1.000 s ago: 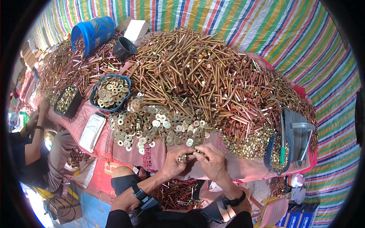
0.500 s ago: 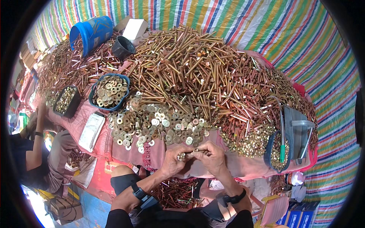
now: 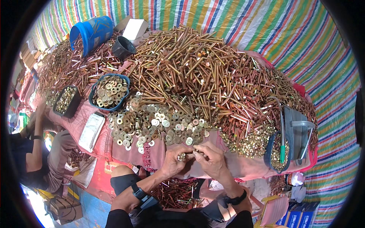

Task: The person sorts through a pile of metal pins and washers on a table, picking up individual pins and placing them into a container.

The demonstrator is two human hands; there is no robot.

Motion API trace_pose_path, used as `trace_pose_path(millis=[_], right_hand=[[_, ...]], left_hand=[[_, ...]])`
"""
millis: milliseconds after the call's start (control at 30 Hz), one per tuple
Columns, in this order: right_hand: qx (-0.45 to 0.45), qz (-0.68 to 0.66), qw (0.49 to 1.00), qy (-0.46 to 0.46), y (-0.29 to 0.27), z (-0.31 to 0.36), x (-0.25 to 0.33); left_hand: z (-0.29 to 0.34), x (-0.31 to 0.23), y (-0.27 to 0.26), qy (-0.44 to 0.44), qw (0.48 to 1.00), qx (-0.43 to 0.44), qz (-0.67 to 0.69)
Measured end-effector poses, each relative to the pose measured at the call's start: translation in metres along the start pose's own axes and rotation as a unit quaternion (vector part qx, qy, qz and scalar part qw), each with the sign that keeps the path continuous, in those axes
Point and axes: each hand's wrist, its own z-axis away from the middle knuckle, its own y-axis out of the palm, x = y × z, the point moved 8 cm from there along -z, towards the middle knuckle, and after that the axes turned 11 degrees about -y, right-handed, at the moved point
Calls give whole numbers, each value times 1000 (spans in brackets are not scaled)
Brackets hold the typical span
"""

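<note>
Close together at the front edge of the cloth-covered table are both of my hands. My left hand (image 3: 172, 162) is closed round a small bunch of bolts (image 3: 182, 156), whose brassy ends poke out toward the right. Right beside it, my right hand (image 3: 211, 160) pinches with thumb and fingertips at a small metal piece too hidden to name. Just beyond my hands lie loose flat washers (image 3: 167, 123). A large heap of long, coppery-gold bolts (image 3: 190, 72) rises behind them, and small nuts (image 3: 245, 144) are spread to the right.
A blue tub of washers (image 3: 126, 102) and a dark tub of nuts (image 3: 71, 110) stand left. A blue bucket (image 3: 89, 38) lies tipped at the back. On the right are another tub (image 3: 270, 152) and a grey scoop (image 3: 296, 121). A co-worker's arm (image 3: 37, 148) shows far left.
The fingers of my right hand have shifted slightly and curled closer to the left hand. My left hand stays nearly where it was, still holding the bolts.
</note>
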Motion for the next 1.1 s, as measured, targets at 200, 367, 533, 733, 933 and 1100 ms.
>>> trace_pose_path(millis=[200,367,533,733,933,1100], right_hand=[[-14,1,999,40,1,6,-8],[14,-53,994,94,5,5,-17],[-10,-11,1000,-21,1,-1,-6],[13,-153,972,176,12,15,-38],[-8,-61,998,32,1,4,-18],[6,-110,990,85,2,8,-22]], left_hand=[[-1,-3,0,1,1000,10,-10],[0,-3,-2,-6,1000,11,-8],[-2,-8,-1,12,999,13,-27],[-1,-7,1,-8,1000,24,-13],[-2,-8,0,5,999,24,-27],[-2,-12,-2,21,1000,11,-18]])
